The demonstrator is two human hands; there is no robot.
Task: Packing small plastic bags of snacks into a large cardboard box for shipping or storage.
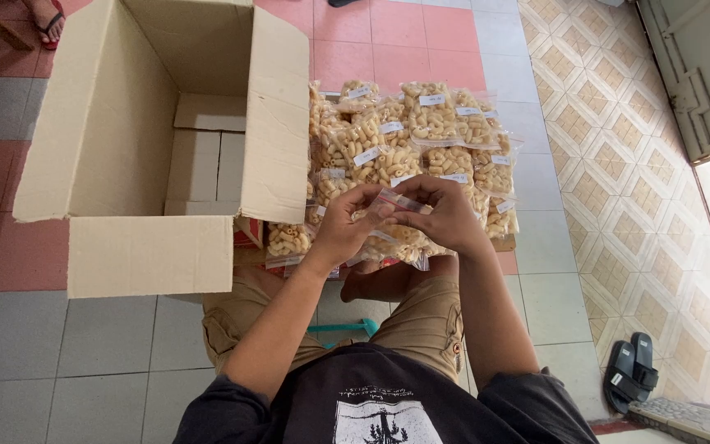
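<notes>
While both hands meet above the lap, the left hand point(340, 232) and right hand point(445, 215) pinch the red-striped top edge of a small clear zip bag of curled crackers point(394, 238), fingers closed on it; this looks like the sealing step. Finishing would call for pressing along the strip; filled packets point(421, 131) lie piled just beyond, beside an open cardboard box point(149, 148).

From my feed I see my left hand point(340, 230) and right hand point(445, 215) bare, with no gloves, rings or watch. My forearms are uncovered up to short dark sleeves. I wear a black T-shirt point(388, 403) with a white printed graphic on the chest, and khaki shorts point(429, 321) with a small button.
</notes>
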